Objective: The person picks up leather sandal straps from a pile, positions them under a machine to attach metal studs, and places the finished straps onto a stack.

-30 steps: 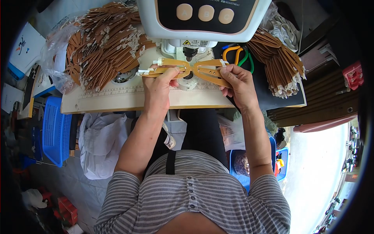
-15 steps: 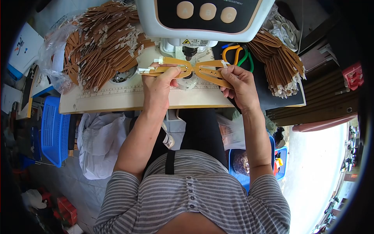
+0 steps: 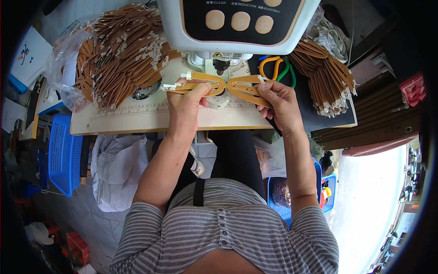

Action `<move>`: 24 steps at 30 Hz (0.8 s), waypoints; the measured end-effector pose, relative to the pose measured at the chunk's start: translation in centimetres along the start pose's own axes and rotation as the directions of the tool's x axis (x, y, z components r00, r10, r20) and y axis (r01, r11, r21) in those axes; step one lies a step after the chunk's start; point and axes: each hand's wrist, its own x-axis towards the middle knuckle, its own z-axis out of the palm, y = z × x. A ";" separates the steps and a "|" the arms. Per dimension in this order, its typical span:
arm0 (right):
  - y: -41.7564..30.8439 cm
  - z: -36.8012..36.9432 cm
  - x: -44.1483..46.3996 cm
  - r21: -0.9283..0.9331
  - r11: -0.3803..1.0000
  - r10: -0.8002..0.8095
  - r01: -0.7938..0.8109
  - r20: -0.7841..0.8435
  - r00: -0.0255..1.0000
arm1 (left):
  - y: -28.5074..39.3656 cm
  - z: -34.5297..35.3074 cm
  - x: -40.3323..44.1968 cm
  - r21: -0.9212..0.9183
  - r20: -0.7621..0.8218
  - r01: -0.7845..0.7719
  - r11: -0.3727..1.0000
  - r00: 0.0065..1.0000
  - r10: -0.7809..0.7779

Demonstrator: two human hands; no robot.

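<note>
Both hands are pinched closed on the tan strap piece: left hand [image 3: 186, 97] on its left arms, right hand [image 3: 279, 98] on the right ones. The strap piece [image 3: 246, 89] sits with its narrow middle just below the machine's dark punch head [image 3: 221, 65]. I'd keep it flat and square, thumbs on top, fingertips well clear of that tip, and line up by the middle. Ruled bench [image 3: 150, 119] edge makes a decent straightness reference, imo.
</note>
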 end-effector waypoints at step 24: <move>0.0 -1.7 -1.0 -0.027 0.998 -0.058 0.056 -0.077 0.995 | 0.2 -0.5 0.0 0.064 0.051 0.036 0.997 0.998 -0.039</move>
